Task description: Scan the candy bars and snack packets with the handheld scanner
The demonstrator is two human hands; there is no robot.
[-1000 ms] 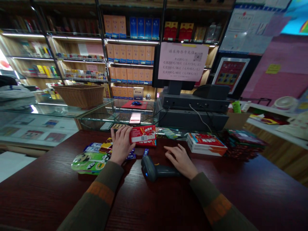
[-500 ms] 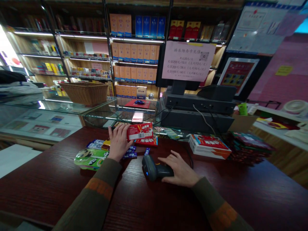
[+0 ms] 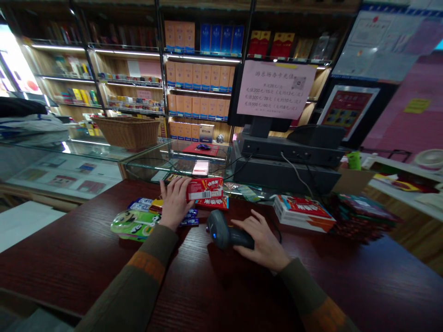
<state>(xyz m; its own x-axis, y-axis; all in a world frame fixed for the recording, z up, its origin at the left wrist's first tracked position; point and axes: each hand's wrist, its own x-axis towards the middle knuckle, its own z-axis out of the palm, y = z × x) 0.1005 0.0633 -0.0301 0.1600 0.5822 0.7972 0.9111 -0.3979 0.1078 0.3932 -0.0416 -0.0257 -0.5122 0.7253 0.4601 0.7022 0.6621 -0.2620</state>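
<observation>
My left hand (image 3: 175, 203) is closed on one end of a red snack box (image 3: 205, 189), tilted so its barcode side faces me. Another red box (image 3: 218, 203) lies flat on the desk just behind and below it. My right hand (image 3: 259, 240) grips the handle of a dark barcode scanner (image 3: 223, 230), whose head points left and shows a small blue light. Close to my left wrist lie a green panda-print package (image 3: 134, 225) and several small blue-wrapped snacks (image 3: 189, 222). A yellow packet (image 3: 157, 205) is partly covered by my left hand.
White-and-red boxes (image 3: 302, 212) and a stack of dark packets (image 3: 363, 216) lie at the right of the wooden desk (image 3: 194, 286). Behind stands a monitor with a pink sign (image 3: 277, 90). A wicker basket (image 3: 128, 132) sits on the glass counter (image 3: 83, 157).
The scanner in my right hand has risen slightly and tilted, its head now covering a small blue snack. My left hand still holds the red box; the whole view has shifted a little.
</observation>
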